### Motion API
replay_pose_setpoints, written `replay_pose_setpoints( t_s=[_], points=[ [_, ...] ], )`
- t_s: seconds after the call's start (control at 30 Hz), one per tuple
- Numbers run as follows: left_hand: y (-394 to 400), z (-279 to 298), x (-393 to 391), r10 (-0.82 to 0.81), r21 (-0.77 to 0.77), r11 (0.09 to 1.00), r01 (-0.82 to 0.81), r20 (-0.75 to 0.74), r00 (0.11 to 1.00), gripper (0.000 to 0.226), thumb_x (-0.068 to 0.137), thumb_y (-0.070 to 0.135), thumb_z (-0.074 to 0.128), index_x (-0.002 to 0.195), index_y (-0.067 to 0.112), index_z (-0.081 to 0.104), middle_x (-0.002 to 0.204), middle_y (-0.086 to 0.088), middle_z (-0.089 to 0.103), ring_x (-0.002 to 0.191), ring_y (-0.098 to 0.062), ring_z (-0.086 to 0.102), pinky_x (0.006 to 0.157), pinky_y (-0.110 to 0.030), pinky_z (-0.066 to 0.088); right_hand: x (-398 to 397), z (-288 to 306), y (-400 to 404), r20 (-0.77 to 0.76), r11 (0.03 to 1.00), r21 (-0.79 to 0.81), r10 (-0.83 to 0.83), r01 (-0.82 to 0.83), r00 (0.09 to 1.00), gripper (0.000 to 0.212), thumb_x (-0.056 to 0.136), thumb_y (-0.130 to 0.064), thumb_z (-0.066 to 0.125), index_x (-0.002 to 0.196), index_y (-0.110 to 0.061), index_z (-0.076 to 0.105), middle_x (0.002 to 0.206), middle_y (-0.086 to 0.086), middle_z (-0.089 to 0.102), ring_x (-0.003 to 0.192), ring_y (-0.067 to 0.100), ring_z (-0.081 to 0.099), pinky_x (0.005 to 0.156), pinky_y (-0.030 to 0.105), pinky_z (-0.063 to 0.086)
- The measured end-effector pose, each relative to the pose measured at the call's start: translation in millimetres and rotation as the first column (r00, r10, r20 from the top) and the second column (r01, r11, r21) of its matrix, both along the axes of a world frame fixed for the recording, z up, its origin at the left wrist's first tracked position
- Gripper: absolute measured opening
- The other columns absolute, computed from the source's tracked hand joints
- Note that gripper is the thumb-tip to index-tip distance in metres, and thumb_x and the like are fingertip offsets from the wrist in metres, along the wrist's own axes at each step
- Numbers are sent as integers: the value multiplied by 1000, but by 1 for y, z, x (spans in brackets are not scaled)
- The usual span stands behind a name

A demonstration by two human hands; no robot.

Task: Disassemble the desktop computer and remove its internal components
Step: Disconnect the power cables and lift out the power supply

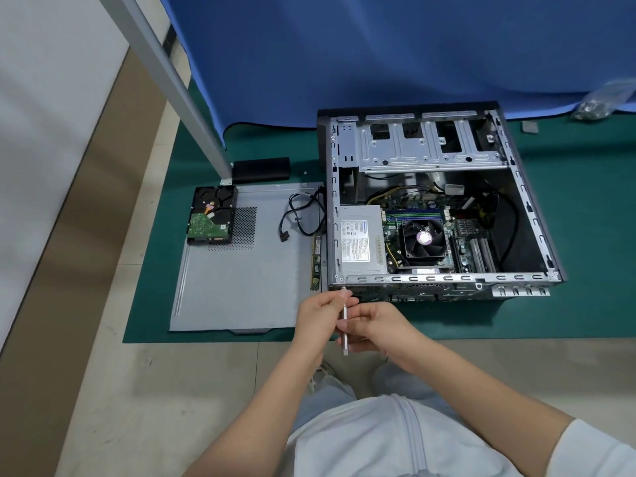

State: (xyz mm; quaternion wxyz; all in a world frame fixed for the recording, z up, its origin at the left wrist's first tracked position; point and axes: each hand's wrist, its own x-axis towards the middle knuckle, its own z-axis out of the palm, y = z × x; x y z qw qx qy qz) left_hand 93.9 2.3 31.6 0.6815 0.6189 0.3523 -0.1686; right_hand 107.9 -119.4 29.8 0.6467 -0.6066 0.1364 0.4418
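Observation:
The open desktop case (pixel 516 201) lies on its side on a green mat, showing the power supply (pixel 361 241), the CPU fan (pixel 424 239) and the motherboard. A thin silver screwdriver (pixel 344 323) points up at a screw (pixel 343 288) on the case's near rear edge, by the power supply corner. My left hand (pixel 318 316) pinches the shaft near its top. My right hand (pixel 375 327) grips the screwdriver lower down. A hard drive (pixel 211 215), a black cable (pixel 303 215) and a memory stick (pixel 315 261) lie on the removed side panel (pixel 241 277).
A blue cloth (pixel 378 56) hangs behind the case. A grey metal leg (pixel 179 87) slants down to the mat's far left, next to a black box (pixel 261 169). A plastic bag of small parts (pixel 600 101) lies at far right. Tiled floor surrounds the green mat (pixel 585 304).

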Motion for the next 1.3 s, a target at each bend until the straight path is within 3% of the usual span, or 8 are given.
replay_pose_setpoints(
  t_s=[0.2,0.47,0.63,0.73,0.87,0.97,1.2,1.3],
  points=[
    [-3,-2,1,59,98,993,-59,2,998,22,76,27,78,91,13,68,84,-1,71,80,-9,67,62,-16,49,-1,-2,7,110,988,-145,72,-55,991,12,85,-10,69,84,1,66,65,4,60,59,13,58,64,25,55],
    [-3,-3,-4,12,53,999,-12,1,1000,12,92,27,61,86,22,71,83,8,74,57,2,62,43,-16,44,-2,0,1,-70,996,95,5,2,998,12,93,-1,54,93,-3,65,79,9,71,73,19,70,64,25,57],
    [-5,-4,-7,55,15,998,-55,33,998,22,84,29,70,100,15,67,94,3,73,83,-5,67,61,-14,49,-5,-2,3,21,1000,-31,-3,4,1000,6,87,-4,64,91,-1,67,79,9,69,72,17,65,71,36,57],
    [-5,-6,-3,80,82,993,-81,24,997,27,74,28,80,94,13,68,87,-5,71,80,-12,67,64,-18,50,-6,-2,7,72,993,-121,-4,13,997,11,85,-9,69,88,-1,62,75,9,63,70,20,60,81,45,54],
    [-5,-4,-1,76,82,994,-75,2,997,17,78,26,77,89,14,70,81,0,73,73,-13,68,55,-21,50,-6,2,10,-50,998,-25,-55,54,997,12,88,-8,64,92,-2,54,65,8,67,58,20,66,62,31,59],
    [-4,-4,-4,55,36,998,-55,4,998,7,85,22,69,88,16,72,77,6,73,63,-4,67,47,-17,47,-3,5,5,-76,999,52,0,4,997,7,94,-6,55,95,-2,60,73,7,70,64,18,68,65,29,58],
    [2,0,-2,-27,-55,998,28,8,1000,17,95,23,56,101,15,69,90,5,74,74,-6,69,53,-17,48,-3,0,-1,-80,1000,21,-15,16,997,10,92,-1,56,94,-5,65,81,8,71,70,20,69,70,33,58],
    [2,0,4,-2,-71,998,2,-5,1000,12,89,27,65,90,16,70,92,1,75,89,-18,70,83,-32,54,-3,-3,1,-65,999,-17,-29,28,997,7,85,-6,67,87,-8,61,70,3,70,66,19,68,62,32,57]
  ],
)
